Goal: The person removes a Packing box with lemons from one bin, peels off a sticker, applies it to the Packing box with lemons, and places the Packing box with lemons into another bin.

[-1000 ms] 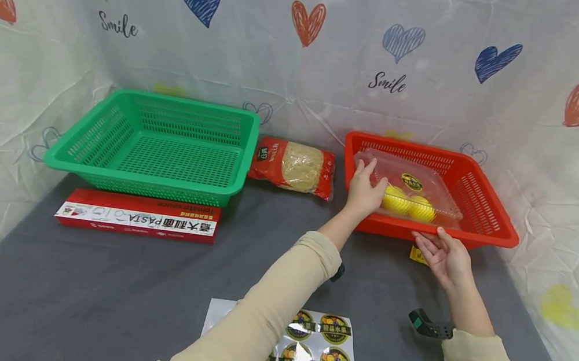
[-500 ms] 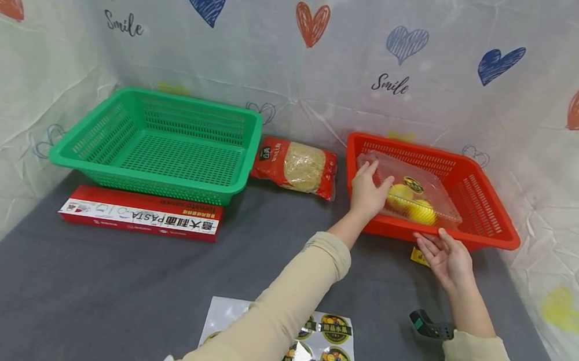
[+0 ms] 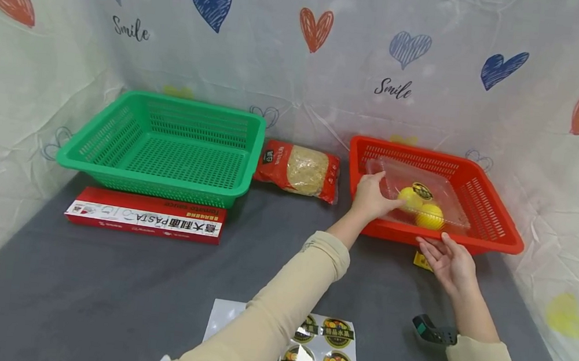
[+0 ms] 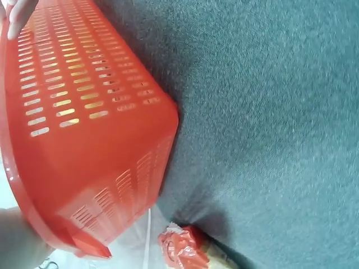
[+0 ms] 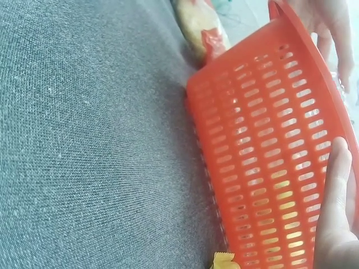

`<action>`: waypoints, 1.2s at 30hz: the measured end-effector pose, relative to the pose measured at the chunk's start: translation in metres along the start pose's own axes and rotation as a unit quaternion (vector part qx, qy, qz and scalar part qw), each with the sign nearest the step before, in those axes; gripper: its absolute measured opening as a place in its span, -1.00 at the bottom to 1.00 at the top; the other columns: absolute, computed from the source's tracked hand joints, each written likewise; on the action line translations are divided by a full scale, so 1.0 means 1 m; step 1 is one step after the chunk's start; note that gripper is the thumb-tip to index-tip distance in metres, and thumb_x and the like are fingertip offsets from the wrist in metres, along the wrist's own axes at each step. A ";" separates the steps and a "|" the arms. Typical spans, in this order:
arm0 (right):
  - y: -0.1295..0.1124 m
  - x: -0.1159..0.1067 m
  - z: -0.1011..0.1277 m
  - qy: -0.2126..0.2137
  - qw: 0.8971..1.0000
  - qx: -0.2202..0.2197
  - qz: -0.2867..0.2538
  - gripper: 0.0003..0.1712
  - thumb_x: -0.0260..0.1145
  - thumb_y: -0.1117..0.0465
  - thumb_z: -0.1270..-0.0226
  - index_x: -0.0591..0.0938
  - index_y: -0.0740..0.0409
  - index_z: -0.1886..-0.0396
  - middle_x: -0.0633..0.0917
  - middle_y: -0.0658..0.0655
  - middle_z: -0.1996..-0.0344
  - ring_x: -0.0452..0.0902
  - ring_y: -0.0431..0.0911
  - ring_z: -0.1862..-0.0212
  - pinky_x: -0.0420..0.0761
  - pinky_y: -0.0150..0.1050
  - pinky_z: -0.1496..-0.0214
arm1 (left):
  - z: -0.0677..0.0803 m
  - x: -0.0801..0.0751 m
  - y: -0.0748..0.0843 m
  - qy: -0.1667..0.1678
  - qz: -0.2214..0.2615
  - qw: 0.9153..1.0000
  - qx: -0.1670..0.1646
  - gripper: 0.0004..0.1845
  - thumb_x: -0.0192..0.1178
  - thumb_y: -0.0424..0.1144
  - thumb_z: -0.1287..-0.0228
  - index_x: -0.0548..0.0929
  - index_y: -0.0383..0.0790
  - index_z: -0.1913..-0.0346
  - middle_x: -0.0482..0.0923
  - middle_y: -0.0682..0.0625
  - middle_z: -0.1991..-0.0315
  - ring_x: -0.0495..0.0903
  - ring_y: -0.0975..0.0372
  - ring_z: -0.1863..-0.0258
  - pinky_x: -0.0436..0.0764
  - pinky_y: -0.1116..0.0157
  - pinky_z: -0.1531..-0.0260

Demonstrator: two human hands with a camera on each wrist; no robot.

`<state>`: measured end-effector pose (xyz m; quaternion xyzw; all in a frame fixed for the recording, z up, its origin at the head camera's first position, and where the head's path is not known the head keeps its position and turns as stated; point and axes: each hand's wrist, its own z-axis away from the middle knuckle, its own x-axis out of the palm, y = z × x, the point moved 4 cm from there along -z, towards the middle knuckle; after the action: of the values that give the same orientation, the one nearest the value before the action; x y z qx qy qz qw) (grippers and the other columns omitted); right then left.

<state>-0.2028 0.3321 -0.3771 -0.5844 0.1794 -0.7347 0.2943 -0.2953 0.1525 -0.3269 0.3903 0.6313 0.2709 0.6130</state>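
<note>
Head view: clear plastic clamshell box (image 3: 419, 196) w/ yellow round fruit (image 3: 421, 208) sits inside red basket (image 3: 493, 238) on grey bench (image 3: 102, 279). Left hand (image 3: 371, 197) reaches over basket's near-left rim, fingers loosely straight, touching box's left edge. Right hand (image 3: 450, 261) lies open, fingers flat vs. basket's front wall, gripping nothing. Box looks light, thin, flexy, slick; probably best held by both side edges, not lid centre.

Left wrist view: basket's slotted wall (image 4: 84, 112); left hand's finger lie can't be told here.

Right wrist view: right hand's fingers (image 5: 336, 196) rest straight on basket wall (image 5: 263, 168).
</note>
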 end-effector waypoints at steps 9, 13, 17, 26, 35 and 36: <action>0.001 -0.001 -0.001 -0.015 1.000 -0.002 0.009 -0.70 -0.02 0.25 -0.42 0.22 0.12 -0.09 0.64 0.26 0.23 0.61 0.14 0.16 0.53 -0.14 0.02 | 0.003 0.014 0.004 -0.049 -0.147 0.988 0.017 -0.32 0.19 0.03 -0.18 0.29 -0.16 -0.32 0.32 -0.02 -0.23 0.34 0.23 -0.19 0.35 0.36 -0.13; 0.002 0.000 -0.002 -0.018 1.000 -0.008 0.011 -0.70 0.03 0.26 -0.39 0.26 0.14 -0.07 0.64 0.26 0.23 0.61 0.13 0.15 0.52 -0.15 0.01 | 0.001 0.014 0.005 -0.045 -0.170 0.984 0.033 -0.37 0.17 0.02 -0.20 0.34 -0.16 -0.28 0.38 -0.02 -0.20 0.36 0.23 -0.18 0.36 0.36 -0.12; 0.002 0.002 -0.003 -0.014 1.000 -0.013 0.007 -0.76 0.07 0.27 -0.37 0.33 0.18 0.02 0.64 0.28 0.25 0.61 0.13 0.16 0.52 -0.15 0.02 | 0.000 0.014 0.006 -0.046 -0.187 0.980 0.043 -0.41 0.16 0.02 -0.21 0.37 -0.15 -0.26 0.40 -0.04 -0.19 0.40 0.22 -0.15 0.38 0.35 -0.10; 0.004 0.004 0.000 0.005 1.000 -0.010 -0.007 -0.79 0.05 0.27 -0.38 0.34 0.16 0.03 0.64 0.26 0.25 0.62 0.13 0.17 0.53 -0.15 0.03 | -0.001 0.016 0.006 -0.068 -0.224 0.971 0.042 -0.40 0.16 0.03 -0.20 0.36 -0.07 -0.28 0.44 0.03 -0.15 0.41 0.25 -0.14 0.37 0.37 -0.10; 0.004 0.003 0.002 0.006 1.000 -0.015 0.004 -0.79 0.06 0.26 -0.37 0.34 0.17 0.04 0.65 0.26 0.25 0.62 0.13 0.17 0.53 -0.16 0.03 | 0.001 0.018 0.006 -0.077 -0.227 0.969 0.051 -0.42 0.17 0.00 -0.20 0.37 -0.03 -0.28 0.49 0.06 -0.09 0.43 0.26 -0.08 0.38 0.38 -0.09; 0.004 0.003 0.002 0.004 1.000 -0.016 0.005 -0.80 0.06 0.26 -0.37 0.35 0.17 0.05 0.65 0.26 0.25 0.62 0.13 0.17 0.53 -0.16 0.03 | 0.000 0.018 0.006 -0.076 -0.226 0.970 0.052 -0.42 0.17 0.00 -0.20 0.37 -0.03 -0.28 0.48 0.07 -0.10 0.42 0.26 -0.09 0.38 0.38 -0.09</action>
<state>-0.2007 0.3273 -0.3768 -0.5854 0.1955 -0.7323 0.2880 -0.2930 0.1707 -0.3326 0.2885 0.6677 0.0616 0.6835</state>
